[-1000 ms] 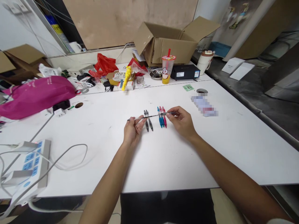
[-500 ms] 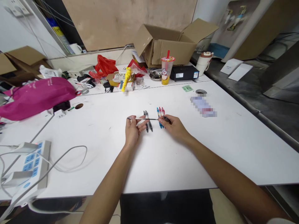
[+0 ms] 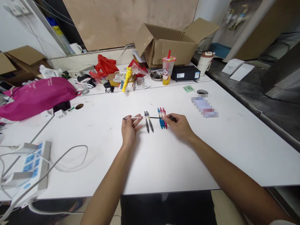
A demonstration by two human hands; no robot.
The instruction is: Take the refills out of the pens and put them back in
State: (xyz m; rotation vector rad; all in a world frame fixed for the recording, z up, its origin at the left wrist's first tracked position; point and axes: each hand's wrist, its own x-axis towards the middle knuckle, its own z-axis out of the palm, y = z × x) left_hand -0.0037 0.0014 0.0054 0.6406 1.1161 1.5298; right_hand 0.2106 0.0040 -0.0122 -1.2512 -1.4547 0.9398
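My left hand point(image 3: 128, 132) pinches the clear upper barrel of a pen point(image 3: 136, 117) between thumb and fingers, its other fingers partly spread. In my right hand point(image 3: 180, 126) is the pen's dark lower part point(image 3: 172, 117), with a thin black ink refill point(image 3: 155, 117) pointing left out of it. A small gap separates the refill's tip from the barrel. Two grey-black pens point(image 3: 149, 123) lie side by side on the white table point(image 3: 159, 162) between my hands. Right of them, blue and pink pens point(image 3: 161, 120) lie in a row, close to my right fingertips.
A power strip point(image 3: 43, 165) with looping cables sits at the left. Behind it rests a magenta bag point(image 3: 42, 97). Along the back stand a drink cup point(image 3: 167, 73), a black box point(image 3: 185, 73), an open carton point(image 3: 173, 51) and a white tumbler point(image 3: 205, 64). A tape roll point(image 3: 202, 92) lies at right.
My hands have moved apart, the left one leftward and the right one slightly rightward. The refill has come out of the clear barrel, leaving a gap between them.
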